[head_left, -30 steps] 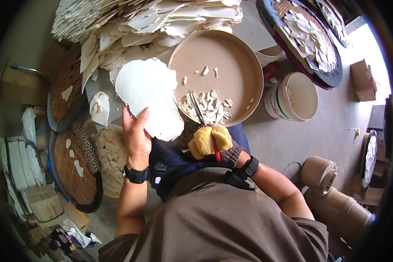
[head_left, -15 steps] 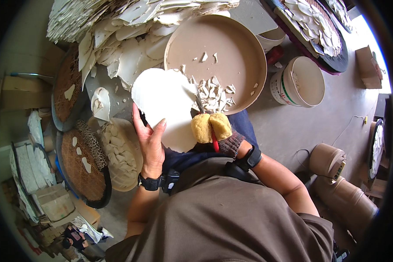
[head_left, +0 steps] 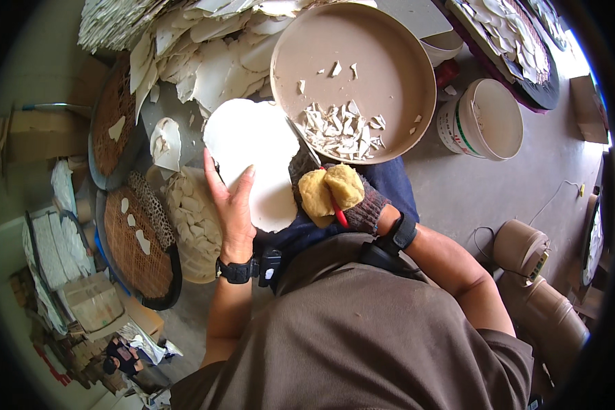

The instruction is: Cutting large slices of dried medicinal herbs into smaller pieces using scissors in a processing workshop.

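The white disc [head_left: 253,160], a flat, matte, chalky piece with an uneven, chipped outline, sits over the person's lap and serves as the landmark here. The left hand [head_left: 231,205] lies against its near-left edge, bare, fingers nearly straight and pressed to the surface, thumb tucked at the rim, so it steadies the disc more than clasps it. Just right of the disc, the right hand [head_left: 338,195] wears a knitted glove with yellow rubbery fingertips and is curled tightly round a red-handled tool [head_left: 337,209]; its thin metal tip seems to meet the disc's right edge, though the glove hides the contact. Left of the disc lie a shallow tray of pale shards [head_left: 197,222] and round woven mats [head_left: 133,242] carrying a few white pieces. Beyond the disc to the right stands a wide, smooth, tan round pan [head_left: 362,75] holding a heap of small angular white chips. Further right of it stands a white plastic bucket [head_left: 485,119]. Behind the disc, a loose pile of broken white sheets [head_left: 205,48] spreads out.
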